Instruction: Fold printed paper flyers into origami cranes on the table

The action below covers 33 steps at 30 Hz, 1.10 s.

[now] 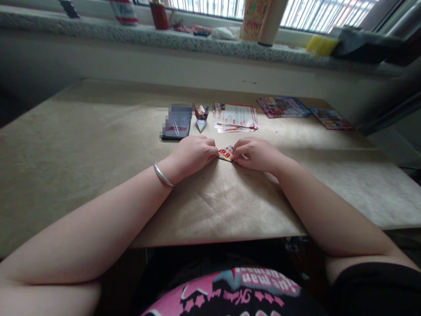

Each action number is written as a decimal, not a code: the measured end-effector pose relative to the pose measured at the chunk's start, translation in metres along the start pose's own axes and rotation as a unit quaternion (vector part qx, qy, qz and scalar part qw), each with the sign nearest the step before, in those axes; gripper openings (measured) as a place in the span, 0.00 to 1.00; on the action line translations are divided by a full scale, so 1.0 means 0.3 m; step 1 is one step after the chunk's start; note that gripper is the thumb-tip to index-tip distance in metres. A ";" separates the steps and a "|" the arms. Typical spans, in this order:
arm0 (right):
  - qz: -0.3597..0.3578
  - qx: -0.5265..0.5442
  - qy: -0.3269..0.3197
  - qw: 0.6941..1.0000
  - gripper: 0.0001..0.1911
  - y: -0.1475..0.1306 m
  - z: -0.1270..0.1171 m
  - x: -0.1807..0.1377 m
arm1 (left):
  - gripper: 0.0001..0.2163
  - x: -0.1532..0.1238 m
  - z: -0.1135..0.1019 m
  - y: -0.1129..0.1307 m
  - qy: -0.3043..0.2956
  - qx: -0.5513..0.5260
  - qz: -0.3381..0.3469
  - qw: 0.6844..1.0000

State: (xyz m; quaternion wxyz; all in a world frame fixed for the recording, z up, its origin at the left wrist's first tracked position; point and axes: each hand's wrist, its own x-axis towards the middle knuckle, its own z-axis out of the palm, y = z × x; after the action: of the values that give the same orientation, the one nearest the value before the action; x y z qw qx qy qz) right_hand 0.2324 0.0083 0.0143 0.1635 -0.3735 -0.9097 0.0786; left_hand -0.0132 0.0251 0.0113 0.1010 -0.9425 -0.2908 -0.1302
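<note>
Between my two hands a small folded piece of printed paper (225, 152), yellow and white with red figures, lies low over the table. My left hand (194, 153) pinches its left end, fingers closed together. At the right end, my right hand (255, 153) has thumb and fingertips closed on the same paper. The fingers cover both ends of it. Just beyond the hands stands a folded paper crane (201, 116) with patterned wings and a grey-blue point toward me. A silver bangle (163, 175) circles my left wrist.
A dark phone-like tablet (177, 123) lies left of the crane. To the right are a stack of printed sheets (238, 116) and colourful leaflets (283, 107). Behind, a stone windowsill (197, 44) carries a red cup (158, 15), a yellow object (322, 45) and other items. The table's front edge (213, 241) is near my body.
</note>
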 end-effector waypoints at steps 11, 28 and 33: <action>0.081 0.079 0.089 0.990 0.06 -0.037 0.076 0.025 | 0.13 0.007 0.032 -0.001 0.031 -0.001 -0.069 0.997; 0.150 -0.044 0.140 0.978 0.11 -0.012 0.092 0.023 | 0.18 0.004 0.007 0.097 -0.013 -0.019 -0.050 0.998; 0.157 -0.023 0.116 0.981 0.05 0.003 0.074 0.028 | 0.23 -0.005 0.005 0.146 -0.057 0.006 -0.047 0.997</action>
State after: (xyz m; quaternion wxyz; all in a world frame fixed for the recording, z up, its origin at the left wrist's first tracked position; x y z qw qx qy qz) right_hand 0.2193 0.0145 -0.0047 0.2450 -0.5218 -0.8162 0.0388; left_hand 0.0110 -0.0107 0.0045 0.0839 -0.9328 -0.3414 -0.0791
